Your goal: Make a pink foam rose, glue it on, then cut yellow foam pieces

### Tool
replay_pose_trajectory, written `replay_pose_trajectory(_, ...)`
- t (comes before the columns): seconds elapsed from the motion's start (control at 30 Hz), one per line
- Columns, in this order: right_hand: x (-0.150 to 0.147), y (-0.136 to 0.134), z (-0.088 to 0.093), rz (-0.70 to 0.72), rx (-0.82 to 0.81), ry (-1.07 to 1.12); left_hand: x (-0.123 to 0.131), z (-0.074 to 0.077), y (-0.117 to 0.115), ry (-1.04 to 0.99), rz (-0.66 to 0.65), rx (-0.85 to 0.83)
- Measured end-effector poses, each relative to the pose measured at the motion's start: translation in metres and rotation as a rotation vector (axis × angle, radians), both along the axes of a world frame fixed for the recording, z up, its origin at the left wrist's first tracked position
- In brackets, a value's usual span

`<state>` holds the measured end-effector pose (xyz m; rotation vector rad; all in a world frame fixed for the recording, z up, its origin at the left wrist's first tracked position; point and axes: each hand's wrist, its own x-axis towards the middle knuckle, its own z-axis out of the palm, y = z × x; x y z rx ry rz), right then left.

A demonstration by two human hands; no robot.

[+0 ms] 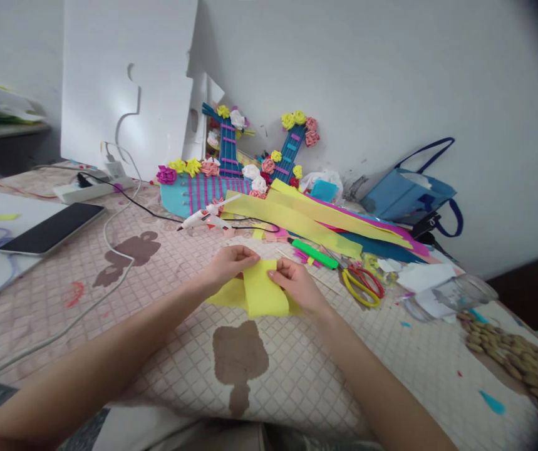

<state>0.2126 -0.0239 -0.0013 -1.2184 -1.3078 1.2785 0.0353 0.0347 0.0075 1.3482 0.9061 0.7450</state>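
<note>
My left hand and my right hand both pinch a folded piece of yellow foam sheet just above the quilted table cover. The left fingers close on its upper left edge, the right fingers on its upper right edge. The sheet's lower part lies on the cover.
Behind the hands lie a white glue gun, long yellow foam strips, a green marker and red-and-yellow scissors. A blue foam guitar with paper flowers stands at the back. A phone and power strip sit left; a glass jar and seeds right.
</note>
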Motion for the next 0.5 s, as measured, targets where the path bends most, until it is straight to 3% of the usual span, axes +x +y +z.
replay_pose_trajectory(0.2,-0.0024,-0.0040,0.0023,0.142,-0.039,-0.033,-0.0022,0.0000,0.0035,0.045,-0.197,0.169)
replay_pose_trajectory(0.5,-0.0018,-0.0037,0.0026,0.166,-0.056,-0.065,-0.0016,-0.0028,0.0036,0.081,-0.220,0.227)
